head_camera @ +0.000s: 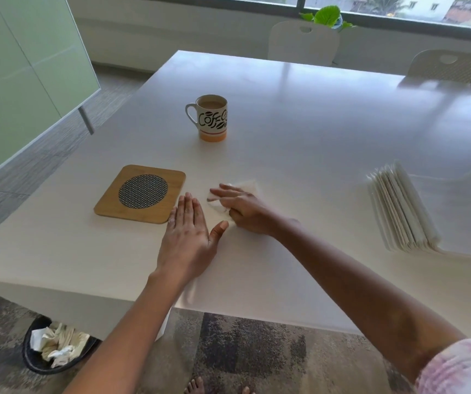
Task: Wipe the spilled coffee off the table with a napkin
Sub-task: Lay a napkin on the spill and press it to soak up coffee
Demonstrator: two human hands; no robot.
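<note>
Napkin: we see a white napkin [250, 187] lying crumpled on the table [314, 143], near the front edge and just right of the wooden mat. Most of it is covered by the right hand, and only its far corner and left edge show.
Right hand: the right hand [240, 207] lies on top of the napkin with its fingers [217, 191] stretched out towards the left, pressing the paper flat against the tabletop. We cannot tell whether the thumb is tucked around the near edge.
Left hand: the left hand [187, 234] rests palm down on the bare table, fingers straight and together and thumb spread out to the right. It holds nothing. Its fingertips lie just beside the near right corner of the mat, and its thumb points at the right wrist.
Wooden mat: we make out a square wooden mat [140, 194] with a round metal mesh centre, lying flat to the left of both hands.
Mug: a mug [210, 118] with black lettering and an orange base stands upright behind the mat and the napkin, well apart from both. Its handle points left and it holds a pale brown drink.
Napkin stack: a stack of folded napkins [402, 209] sits at the right side of the table.
Bin: on the floor by the near left corner we see a dark bin [33, 362] holding crumpled paper.
Chairs: two pale chairs [302, 42] stand at the far side, under the window.
</note>
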